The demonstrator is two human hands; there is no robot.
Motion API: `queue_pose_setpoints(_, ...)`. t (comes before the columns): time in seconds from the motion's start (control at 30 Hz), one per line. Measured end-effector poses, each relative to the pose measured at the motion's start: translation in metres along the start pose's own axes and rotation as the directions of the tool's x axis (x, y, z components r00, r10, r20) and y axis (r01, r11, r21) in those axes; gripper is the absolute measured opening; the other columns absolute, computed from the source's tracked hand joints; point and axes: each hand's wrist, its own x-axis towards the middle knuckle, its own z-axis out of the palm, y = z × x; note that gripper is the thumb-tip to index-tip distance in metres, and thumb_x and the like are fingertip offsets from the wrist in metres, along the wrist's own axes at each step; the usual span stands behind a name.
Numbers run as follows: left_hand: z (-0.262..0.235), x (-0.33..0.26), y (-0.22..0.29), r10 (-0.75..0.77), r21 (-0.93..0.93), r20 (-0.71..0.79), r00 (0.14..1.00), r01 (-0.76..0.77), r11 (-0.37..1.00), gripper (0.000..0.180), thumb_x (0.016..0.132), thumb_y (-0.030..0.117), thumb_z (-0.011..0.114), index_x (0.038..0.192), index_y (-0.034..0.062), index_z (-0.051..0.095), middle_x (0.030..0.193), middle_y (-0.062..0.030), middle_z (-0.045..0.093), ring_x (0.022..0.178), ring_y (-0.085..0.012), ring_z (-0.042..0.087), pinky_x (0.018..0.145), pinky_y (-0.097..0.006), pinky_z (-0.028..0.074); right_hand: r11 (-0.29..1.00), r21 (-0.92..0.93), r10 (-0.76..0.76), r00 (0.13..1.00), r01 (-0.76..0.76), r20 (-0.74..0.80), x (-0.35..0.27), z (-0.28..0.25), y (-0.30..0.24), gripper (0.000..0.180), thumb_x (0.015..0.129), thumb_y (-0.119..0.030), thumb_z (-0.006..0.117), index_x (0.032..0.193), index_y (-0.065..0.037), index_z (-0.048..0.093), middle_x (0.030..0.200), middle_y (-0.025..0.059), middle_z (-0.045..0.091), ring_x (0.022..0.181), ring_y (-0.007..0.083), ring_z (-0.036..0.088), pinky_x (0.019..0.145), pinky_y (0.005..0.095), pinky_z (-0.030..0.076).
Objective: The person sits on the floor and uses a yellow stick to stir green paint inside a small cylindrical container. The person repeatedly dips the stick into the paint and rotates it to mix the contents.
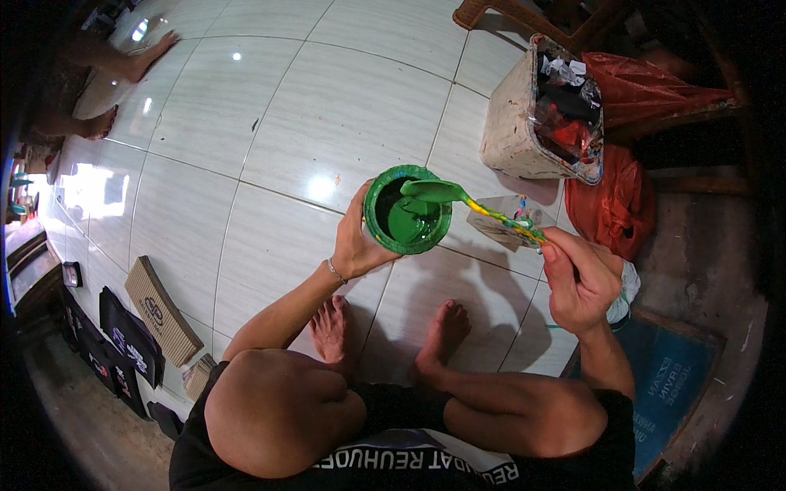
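My left hand (pixel 358 237) is wrapped round the side of a round tub of green paint (pixel 378 232), its rim crusted with green. Between the thumb and fingers of my right hand (pixel 581 278) is the handle of a paint-smeared spoon (pixel 434 191), streaked yellow and green. The spoon's broad end, coated in thick green paint, hangs over the tub's opening, and wet paint shows below it inside. Beyond the spoon handle, lower down, lies a flat greyish piece with paint spots (pixel 496 219), partly hidden by the handle.
A paint-stained bin (pixel 506 135) full of rubbish stands at the far right, with red plastic bags (pixel 610 200) beside it. A blue screen-like frame (pixel 675 368) lies at near right. Dark printed cloths (pixel 131 335) and a tan ribbed board (pixel 164 311) are at left. Another person's feet (pixel 151 56) show far left.
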Motion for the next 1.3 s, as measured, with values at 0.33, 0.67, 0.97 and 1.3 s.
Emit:
queue_pose_setpoints(0.33,-0.004,0.003,0.005,0.077,0.024,-0.012,0.997,-0.076,0.997,0.115,0.057,0.031,0.098,0.146,-0.0022,0.033,0.144,-0.0227,0.049,0.129,-0.0344,0.055,0.106,-0.041,0.047,0.988,0.011,-0.156,0.983,0.156,0.094,0.000,0.007,0.001,0.023,0.082,0.003,0.072,0.104,0.007,0.069,0.073,0.0129,0.068,0.059,0.0235,0.067,0.053,0.0327,0.052)
queue_pose_setpoints(0.67,0.003,0.001,0.020,0.161,0.008,0.043,0.986,-0.162,0.987,0.114,0.057,0.023,0.097,0.147,-0.0031,0.032,0.150,-0.0243,0.042,0.133,-0.0348,0.052,0.111,-0.041,0.043,0.881,-0.222,-0.332,0.879,0.418,0.342,-0.004,0.088,0.017,0.032,0.079,-0.014,0.061,0.106,0.003,0.064,0.076,0.0073,0.057,0.068,0.0219,0.063,0.050,0.0344,0.053)
queue_pose_setpoints(0.97,0.008,0.000,0.020,0.132,-0.067,-0.012,0.991,-0.132,0.989,0.111,0.059,0.024,0.096,0.146,-0.0034,0.032,0.147,-0.0251,0.046,0.132,-0.0349,0.053,0.109,-0.040,0.046,0.944,-0.084,-0.275,0.904,0.318,0.328,-0.007,0.072,0.013,0.022,0.080,-0.012,0.063,0.097,0.001,0.064,0.075,0.0065,0.056,0.066,0.0213,0.063,0.050,0.0345,0.053)
queue_pose_setpoints(1.3,0.011,-0.004,0.013,0.181,-0.016,0.001,0.983,-0.181,0.983,0.114,0.057,0.022,0.097,0.148,-0.0011,0.032,0.149,-0.0239,0.044,0.132,-0.0348,0.052,0.109,-0.042,0.046,0.945,-0.098,-0.246,0.874,0.313,0.418,-0.024,0.085,0.012,0.018,0.081,-0.008,0.070,0.097,0.000,0.066,0.070,0.0040,0.057,0.060,0.0174,0.061,0.045,0.0325,0.048)
